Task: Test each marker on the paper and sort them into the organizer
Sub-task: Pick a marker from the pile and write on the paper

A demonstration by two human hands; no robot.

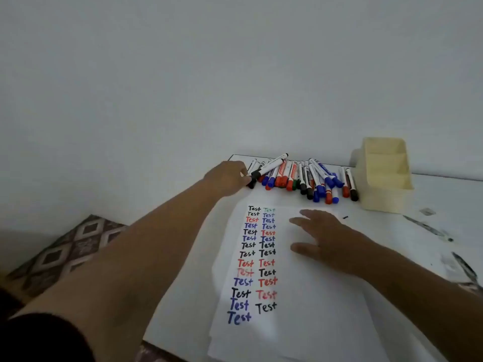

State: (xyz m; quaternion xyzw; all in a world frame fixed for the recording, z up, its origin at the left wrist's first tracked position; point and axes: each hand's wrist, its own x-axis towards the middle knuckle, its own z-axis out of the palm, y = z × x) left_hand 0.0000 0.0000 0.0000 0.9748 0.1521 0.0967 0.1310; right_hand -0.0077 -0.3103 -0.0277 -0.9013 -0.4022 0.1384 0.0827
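Dim, flat, greyish light with soft shadows, wide-angle bending at the edges, and perhaps slight blur throughout

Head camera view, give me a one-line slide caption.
Left hand picks a black marker from the marker pile while right hand steadies the test paper.

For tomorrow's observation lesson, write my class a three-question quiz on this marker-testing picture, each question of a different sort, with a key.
1. True or false: the left hand grips a black-capped marker at the pile of markers.
2. Where does the right hand lie? A) inside the organizer B) flat on the paper C) on the pile
3. Fill in: the word written in two columns on the paper is ____.

Key: 1 true; 2 B; 3 Test.
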